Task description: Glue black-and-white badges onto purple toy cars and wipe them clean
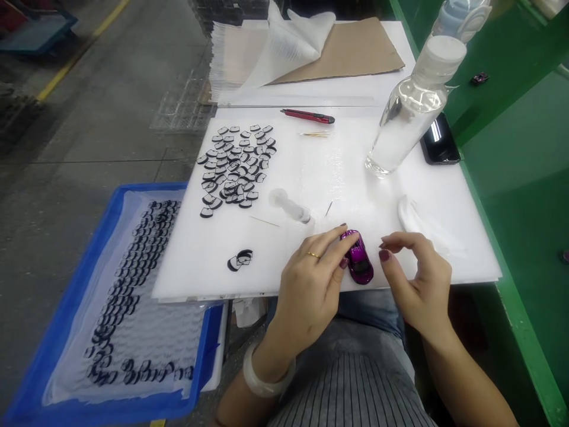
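Fingertips of your left hand (311, 276) pin the purple toy car (357, 258) on the tabletop (311, 166), right hand (415, 279) released just beside it—press unevenly and that glossy car could roll off the near edge.

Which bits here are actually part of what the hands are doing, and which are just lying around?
In hand:
purple toy car, left hand, right hand

Lying about:
loose black-and-white parts, blue tray, red knife, clear bottle, phone, small syringe
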{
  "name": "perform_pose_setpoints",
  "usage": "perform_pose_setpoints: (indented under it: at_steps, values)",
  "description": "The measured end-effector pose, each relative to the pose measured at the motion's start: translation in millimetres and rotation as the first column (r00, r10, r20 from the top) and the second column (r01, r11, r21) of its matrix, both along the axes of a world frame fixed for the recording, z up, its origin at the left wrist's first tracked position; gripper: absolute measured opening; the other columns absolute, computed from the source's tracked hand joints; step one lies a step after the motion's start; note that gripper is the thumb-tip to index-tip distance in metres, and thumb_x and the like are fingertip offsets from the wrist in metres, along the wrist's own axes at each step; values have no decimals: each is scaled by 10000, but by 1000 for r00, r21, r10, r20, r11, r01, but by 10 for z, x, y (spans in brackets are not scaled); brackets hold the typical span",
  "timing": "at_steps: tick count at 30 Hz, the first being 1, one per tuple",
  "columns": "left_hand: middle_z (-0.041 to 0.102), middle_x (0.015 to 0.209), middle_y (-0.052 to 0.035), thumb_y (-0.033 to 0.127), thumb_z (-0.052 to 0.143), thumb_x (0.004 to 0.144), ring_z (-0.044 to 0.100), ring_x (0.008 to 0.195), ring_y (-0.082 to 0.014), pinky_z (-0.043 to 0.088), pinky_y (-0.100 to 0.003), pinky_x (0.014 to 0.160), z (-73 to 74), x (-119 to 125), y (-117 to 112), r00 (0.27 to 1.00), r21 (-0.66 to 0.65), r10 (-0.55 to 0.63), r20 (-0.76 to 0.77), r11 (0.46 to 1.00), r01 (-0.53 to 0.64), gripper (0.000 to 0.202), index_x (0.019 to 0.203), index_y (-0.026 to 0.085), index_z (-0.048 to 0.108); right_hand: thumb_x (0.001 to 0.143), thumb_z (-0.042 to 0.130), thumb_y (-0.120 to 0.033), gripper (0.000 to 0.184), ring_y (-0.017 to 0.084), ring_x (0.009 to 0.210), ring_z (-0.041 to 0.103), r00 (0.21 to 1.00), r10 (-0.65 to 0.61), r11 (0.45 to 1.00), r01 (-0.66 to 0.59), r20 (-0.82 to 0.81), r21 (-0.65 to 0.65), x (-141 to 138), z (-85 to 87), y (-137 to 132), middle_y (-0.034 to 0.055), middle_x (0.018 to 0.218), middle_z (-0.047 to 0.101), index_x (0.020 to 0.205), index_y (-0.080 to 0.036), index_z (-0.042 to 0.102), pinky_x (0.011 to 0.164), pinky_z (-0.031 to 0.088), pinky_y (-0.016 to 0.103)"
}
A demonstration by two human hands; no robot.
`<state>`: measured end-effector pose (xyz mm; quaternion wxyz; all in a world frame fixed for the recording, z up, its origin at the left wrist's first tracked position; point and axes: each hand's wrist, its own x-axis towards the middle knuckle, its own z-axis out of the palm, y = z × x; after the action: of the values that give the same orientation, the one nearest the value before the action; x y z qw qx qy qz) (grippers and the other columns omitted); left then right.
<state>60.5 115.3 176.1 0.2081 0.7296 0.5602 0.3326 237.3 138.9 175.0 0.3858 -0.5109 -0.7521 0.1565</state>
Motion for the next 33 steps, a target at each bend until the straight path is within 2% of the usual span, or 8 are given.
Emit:
perform_pose_setpoints:
  at_steps: [7,9,12,14,18,23,29,33]
  values:
    - [616,1351,-60,154,419,1007,549,1276,-188,470,-347,1084,-47,-15,-41,998,54,62,26,997,-63,379,1359,192,557,863,616,-207,414,241,875,673,987,-115,991,106,112,80,-32,32,-56,71,1021,721,1267,-211,522,785,523,407]
    - [624,1332,-69,188,476,998,560,1253,-235,461,-405,1086,-67,-14,-42,997,87,65,-32,994,-62,328,1298,202,606,840,642,-203,425,237,939,683,941,-334,939,327,50,111,437,-23,-7,69,1075,713,1256,-224,553,842,536,398]
    - [642,1287,-95,215,554,967,581,1187,-298,463,-486,1056,-111,1,-36,994,176,57,-88,984,-40,277,1228,198,646,793,685,-248,439,239,840,678,690,-718,694,699,96,171,1451,-187,-60,61,1022,714,1220,-223,588,769,539,398]
    - [647,1274,-103,224,592,946,582,1160,-325,465,-520,1038,-138,12,-34,992,220,44,-117,975,-17,289,1230,204,642,751,717,-283,388,227,675,639,587,-778,625,759,222,184,2109,-306,-153,39,876,715,1122,-217,621,647,507,376]
    - [632,1302,-90,242,624,926,571,1158,-342,468,-538,1021,-163,11,-32,986,227,25,-164,974,13,330,1256,239,619,714,774,-363,247,186,568,598,634,-721,683,718,279,136,3025,-406,-234,15,705,671,881,-247,635,550,448,313]
    - [629,1308,-100,256,618,929,567,1169,-345,495,-497,960,-158,1,-33,985,243,11,-175,969,32,323,1250,220,623,601,805,-545,463,202,571,525,624,-713,692,700,320,177,3608,-380,-126,-19,686,569,841,-253,539,602,441,387]
    - [643,1279,-122,293,629,930,579,1141,-346,506,-504,942,-158,12,-34,984,284,9,-179,958,43,309,1218,182,633,492,880,-515,522,153,420,397,639,-657,741,646,400,186,3859,-269,13,-58,499,461,666,-285,445,477,315,322]
    - [622,1308,-143,440,694,886,563,1187,-339,511,-501,982,-150,1,-32,983,225,-52,-176,970,92,549,1332,154,546,432,917,-391,549,113,342,255,665,-650,760,583,368,288,3436,-60,237,-82,416,402,633,-310,412,436,204,320]
